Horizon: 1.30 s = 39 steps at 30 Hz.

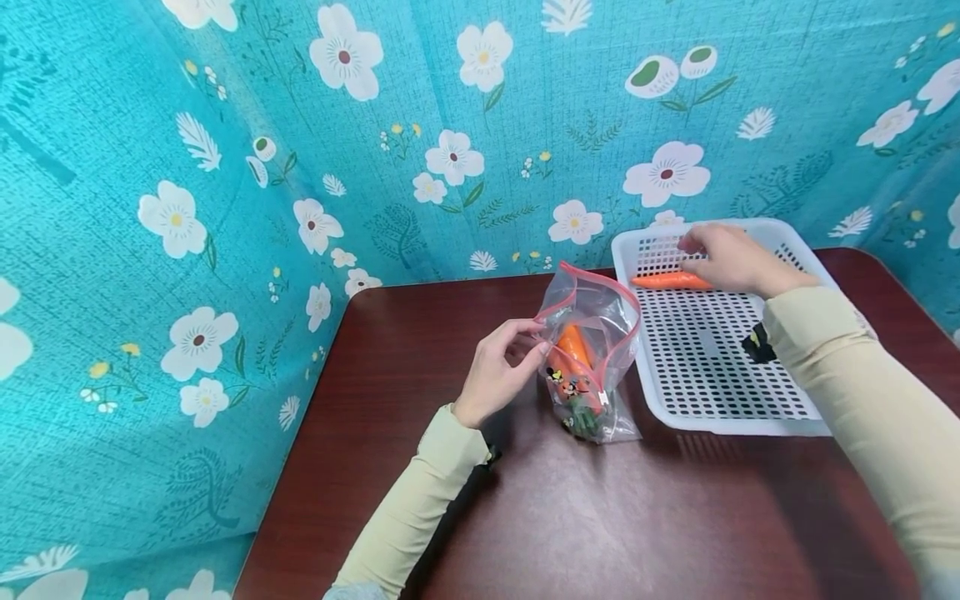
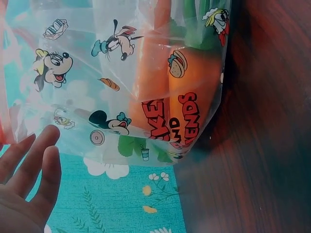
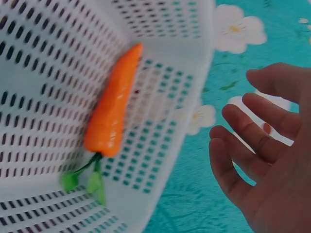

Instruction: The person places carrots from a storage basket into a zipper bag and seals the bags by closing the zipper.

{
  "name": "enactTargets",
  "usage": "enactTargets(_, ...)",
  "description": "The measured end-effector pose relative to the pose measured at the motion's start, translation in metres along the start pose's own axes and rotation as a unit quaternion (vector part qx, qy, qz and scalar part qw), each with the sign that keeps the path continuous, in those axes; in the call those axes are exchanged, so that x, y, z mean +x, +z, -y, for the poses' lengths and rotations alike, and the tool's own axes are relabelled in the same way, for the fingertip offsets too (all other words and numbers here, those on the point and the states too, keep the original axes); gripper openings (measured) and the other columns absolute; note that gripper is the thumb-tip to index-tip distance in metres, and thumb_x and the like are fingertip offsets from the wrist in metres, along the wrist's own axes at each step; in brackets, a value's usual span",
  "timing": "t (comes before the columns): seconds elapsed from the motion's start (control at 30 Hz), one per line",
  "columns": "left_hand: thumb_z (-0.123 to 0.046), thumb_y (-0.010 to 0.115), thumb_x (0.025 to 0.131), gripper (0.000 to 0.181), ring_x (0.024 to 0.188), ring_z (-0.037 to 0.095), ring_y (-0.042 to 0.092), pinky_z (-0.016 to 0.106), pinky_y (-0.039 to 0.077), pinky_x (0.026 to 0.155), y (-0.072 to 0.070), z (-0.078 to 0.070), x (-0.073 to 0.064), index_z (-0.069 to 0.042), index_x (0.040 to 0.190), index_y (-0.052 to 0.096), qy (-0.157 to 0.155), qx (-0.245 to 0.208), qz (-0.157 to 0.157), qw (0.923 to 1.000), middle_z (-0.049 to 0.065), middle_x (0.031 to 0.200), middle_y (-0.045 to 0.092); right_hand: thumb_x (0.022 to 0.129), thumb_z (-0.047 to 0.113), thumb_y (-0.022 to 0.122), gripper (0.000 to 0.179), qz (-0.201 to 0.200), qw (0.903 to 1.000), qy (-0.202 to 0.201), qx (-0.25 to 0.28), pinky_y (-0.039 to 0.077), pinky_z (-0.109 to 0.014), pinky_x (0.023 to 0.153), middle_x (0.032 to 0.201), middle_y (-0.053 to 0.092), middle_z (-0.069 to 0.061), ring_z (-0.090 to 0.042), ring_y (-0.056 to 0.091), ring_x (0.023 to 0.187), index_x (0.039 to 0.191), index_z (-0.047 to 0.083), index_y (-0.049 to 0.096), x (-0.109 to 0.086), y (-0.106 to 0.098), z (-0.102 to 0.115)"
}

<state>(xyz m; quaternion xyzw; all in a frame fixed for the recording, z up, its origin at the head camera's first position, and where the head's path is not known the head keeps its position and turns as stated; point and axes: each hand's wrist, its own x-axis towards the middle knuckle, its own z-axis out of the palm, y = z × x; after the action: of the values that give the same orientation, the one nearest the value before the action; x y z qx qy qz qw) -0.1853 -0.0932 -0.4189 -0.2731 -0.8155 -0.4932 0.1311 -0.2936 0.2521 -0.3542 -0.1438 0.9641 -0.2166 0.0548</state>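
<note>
A clear zip bag (image 1: 619, 379) with a red-edged mouth and cartoon prints stands on the table, its mouth spread. Orange carrots (image 2: 194, 80) with green tops are inside it; the film partly hides them. My left hand (image 1: 498, 367) holds the left side of the bag's rim at thumb and fingertips. Over the back of a white perforated basket (image 1: 652, 392) is my right hand (image 1: 723, 258), its fingers loosely bent and holding nothing. Beneath it, a single carrot (image 3: 114, 104) with green leaves lies along the basket's back wall, apart from the fingers in the right wrist view.
The dark red-brown table (image 1: 420, 350) carries the bag and, to its right, the basket. Behind and to the left hangs a turquoise flowered cloth (image 1: 420, 100), close to the basket's back rim. A dark strap (image 1: 759, 343) shows at my right wrist.
</note>
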Motion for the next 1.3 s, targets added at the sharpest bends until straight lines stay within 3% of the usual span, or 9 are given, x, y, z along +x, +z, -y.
enactTargets(0.43,-0.014,0.069,0.089,0.029,0.085,0.016,0.067,0.028,0.057,0.069,0.002,-0.003,-0.004,-0.009,0.117,0.063,-0.014,-0.008,-0.003,0.9999,0.006,0.105,0.066,0.088,0.007,0.055,0.057,0.065,0.9911,0.085,-0.08,0.03,-0.066,0.103,0.135,0.035,-0.041,-0.056,0.035,0.124,0.137,-0.017,0.036,0.023,0.035,-0.037)
enactTargets(0.57,-0.016,0.068,0.09,0.028,0.087,0.012,0.066,0.026,0.056,0.07,0.002,-0.001,-0.003,-0.01,0.116,0.062,-0.005,-0.008,0.002,1.0,0.004,0.107,0.066,0.085,0.004,0.059,0.06,0.061,0.9879,0.102,-0.099,0.031,-0.065,0.104,0.135,0.035,-0.04,-0.056,0.036,0.123,0.136,-0.017,0.035,0.024,0.045,-0.045)
enactTargets(1.0,-0.017,0.066,0.092,0.025,0.085,0.01,0.065,0.022,0.055,0.069,0.001,0.002,-0.005,-0.011,0.116,0.062,0.005,0.002,-0.001,1.0,0.003,0.104,0.066,0.092,0.004,0.056,0.059,0.075,0.9853,0.123,-0.093,0.028,-0.069,0.103,0.141,0.026,-0.037,-0.056,0.03,0.126,0.143,-0.011,0.029,0.026,0.062,-0.051)
enactTargets(1.3,-0.017,0.065,0.092,0.024,0.085,0.008,0.064,0.02,0.055,0.069,-0.002,0.0,-0.005,-0.011,0.116,0.061,0.005,0.011,-0.001,0.9999,0.003,0.103,0.065,0.087,0.001,0.059,0.059,0.059,0.978,0.142,-0.141,0.03,-0.068,0.101,0.142,0.027,-0.035,-0.055,0.03,0.128,0.14,-0.009,0.035,0.027,0.07,-0.058)
